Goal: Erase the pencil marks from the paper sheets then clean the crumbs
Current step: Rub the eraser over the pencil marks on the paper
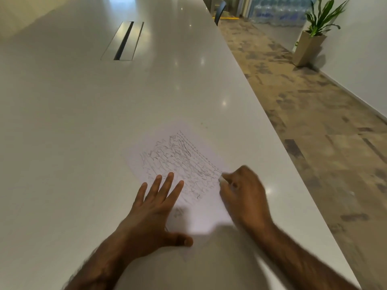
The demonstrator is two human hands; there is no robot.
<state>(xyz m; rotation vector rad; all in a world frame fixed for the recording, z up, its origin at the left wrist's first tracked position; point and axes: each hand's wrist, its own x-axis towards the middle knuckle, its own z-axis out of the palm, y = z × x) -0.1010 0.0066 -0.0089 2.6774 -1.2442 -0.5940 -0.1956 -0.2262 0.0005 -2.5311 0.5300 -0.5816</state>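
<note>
Paper sheet (184,170) is lying lower centre on the counter (94,122); your left hand (155,208) is pinning it steady with spread fingers (168,183) while your right hand (245,191) is pinching the eraser (221,180)

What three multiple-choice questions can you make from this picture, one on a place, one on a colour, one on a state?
1. The left hand rests on: A the paper sheet, B a keyboard, C a book.
2. The table is: A black, B white, C red.
3. The right hand: A lies flat, B holds a cup, C pinches an eraser.
Answers: 1 A, fingers spread on the scribbled sheet; 2 B, glossy white top; 3 C, white eraser at its fingertips.
</note>
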